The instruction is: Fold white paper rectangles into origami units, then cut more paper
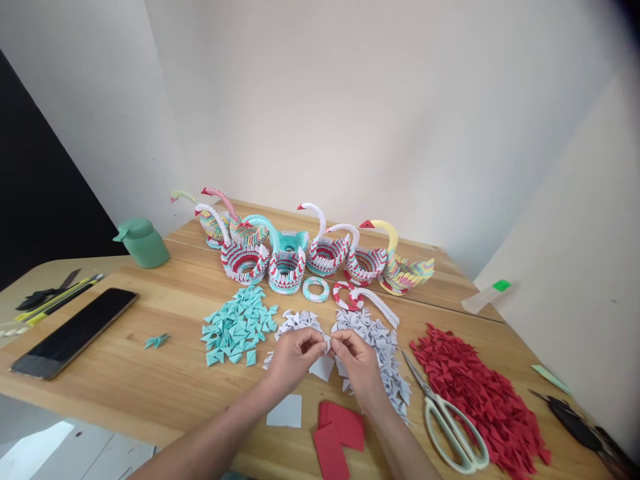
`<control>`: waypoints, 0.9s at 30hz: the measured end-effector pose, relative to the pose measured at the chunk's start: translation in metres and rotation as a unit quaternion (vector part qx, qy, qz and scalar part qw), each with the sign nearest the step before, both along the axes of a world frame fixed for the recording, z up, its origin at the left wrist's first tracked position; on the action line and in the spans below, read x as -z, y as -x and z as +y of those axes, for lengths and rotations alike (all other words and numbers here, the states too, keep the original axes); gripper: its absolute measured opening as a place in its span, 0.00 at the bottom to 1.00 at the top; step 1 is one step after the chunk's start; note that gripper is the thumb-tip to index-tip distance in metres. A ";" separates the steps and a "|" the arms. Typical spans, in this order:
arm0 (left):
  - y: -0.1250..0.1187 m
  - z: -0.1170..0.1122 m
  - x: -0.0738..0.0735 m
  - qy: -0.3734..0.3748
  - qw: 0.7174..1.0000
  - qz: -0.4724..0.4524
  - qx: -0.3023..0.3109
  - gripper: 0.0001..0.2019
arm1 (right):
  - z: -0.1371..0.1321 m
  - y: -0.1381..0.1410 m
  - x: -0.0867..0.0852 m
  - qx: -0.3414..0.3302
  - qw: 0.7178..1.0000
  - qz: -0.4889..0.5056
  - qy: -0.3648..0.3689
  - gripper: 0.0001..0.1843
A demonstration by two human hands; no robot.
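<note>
My left hand [295, 357] and my right hand [357, 363] meet over the wooden table [150, 380], both pinching a small white paper piece [327, 343] between the fingertips. Under and around them lies a pile of folded white paper triangles [385, 353]. A teal pile of triangles [237, 327] sits to the left, a large red pile [480, 393] to the right. A white paper square [285, 411] and red paper squares [340, 433] lie near my wrists.
Several modular paper swans [287, 257] stand in a row at the back. Scissors [453, 423] lie right of my right hand. A black phone [75, 331], pens [55, 300], a green dispenser [143, 241] sit left; a glue stick [485, 297] and dark tool [580, 427] right.
</note>
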State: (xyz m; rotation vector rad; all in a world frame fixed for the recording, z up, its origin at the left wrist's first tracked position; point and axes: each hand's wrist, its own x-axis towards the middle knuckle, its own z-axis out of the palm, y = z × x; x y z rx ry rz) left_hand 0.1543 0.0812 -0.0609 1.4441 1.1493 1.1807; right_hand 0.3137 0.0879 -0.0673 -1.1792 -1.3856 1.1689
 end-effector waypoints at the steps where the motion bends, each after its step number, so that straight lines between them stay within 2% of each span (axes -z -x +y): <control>1: 0.000 -0.001 -0.002 -0.007 1.000 0.010 -0.005 0.09 | 0.000 0.000 0.000 0.002 1.000 -0.006 -0.001 0.15; 7: 0.001 -0.002 -0.005 -0.036 0.999 0.027 0.003 0.09 | -0.002 0.002 -0.002 0.005 1.000 -0.027 -0.013 0.14; 11: 0.001 -0.001 -0.003 -0.049 0.997 0.053 -0.017 0.08 | -0.004 0.002 -0.002 -0.005 0.998 -0.042 -0.037 0.12; 15: 0.001 -0.001 0.000 -0.121 0.987 0.095 -0.043 0.08 | -0.004 0.001 -0.001 -0.008 0.998 -0.041 -0.057 0.12; 18: 0.001 -0.001 0.000 -0.157 0.982 0.100 -0.028 0.08 | -0.004 0.001 -0.003 -0.007 0.998 -0.035 -0.055 0.13; 23: 0.004 -0.004 -0.002 -0.154 0.985 0.082 0.016 0.11 | -0.003 0.001 -0.006 -0.013 0.997 -0.044 -0.057 0.13; 27: 0.003 -0.005 -0.002 -0.107 0.992 0.066 0.032 0.10 | -0.003 0.001 -0.005 -0.008 0.997 -0.050 -0.052 0.13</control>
